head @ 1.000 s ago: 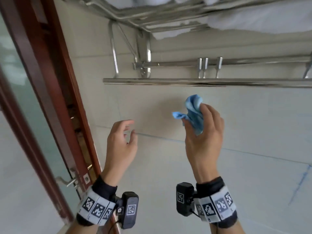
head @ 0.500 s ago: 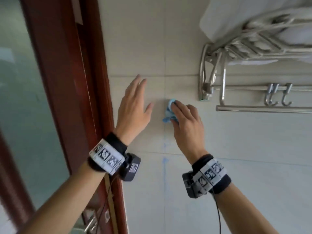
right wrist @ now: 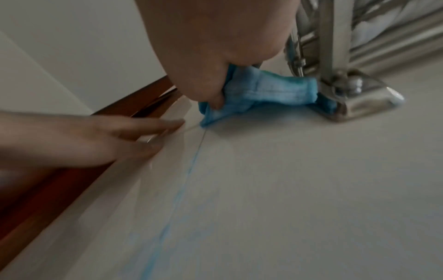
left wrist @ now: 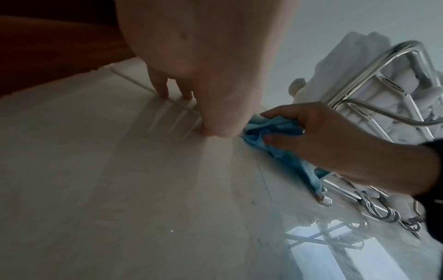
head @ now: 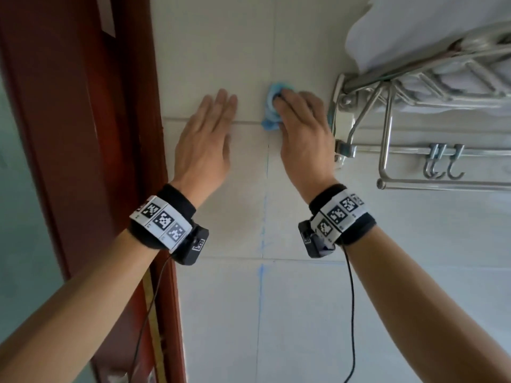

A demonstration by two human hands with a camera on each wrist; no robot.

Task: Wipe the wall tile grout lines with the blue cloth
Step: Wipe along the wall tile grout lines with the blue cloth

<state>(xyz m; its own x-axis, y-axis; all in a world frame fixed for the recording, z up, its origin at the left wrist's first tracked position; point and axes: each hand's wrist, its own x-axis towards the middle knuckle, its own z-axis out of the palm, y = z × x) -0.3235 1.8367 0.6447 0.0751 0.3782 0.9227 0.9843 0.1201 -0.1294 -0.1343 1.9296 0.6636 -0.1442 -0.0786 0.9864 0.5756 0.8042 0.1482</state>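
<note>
Where cloth (head: pixel 272 113) presses, rack bracket (head: pixel 341 111) beside

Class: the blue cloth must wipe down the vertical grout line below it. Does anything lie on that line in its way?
Nothing visible does. The blue cloth in the right hand sits on the grout line; left hand and towel rack lie beside it.

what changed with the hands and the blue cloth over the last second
The right hand carried the blue cloth from mid-air onto the wall, then up the vertical grout line to the tile junction beside the towel rack. The left hand went from loosely curled in the air to flat against the tile. Throughout, the right hand kept its grip on the cloth.
</note>
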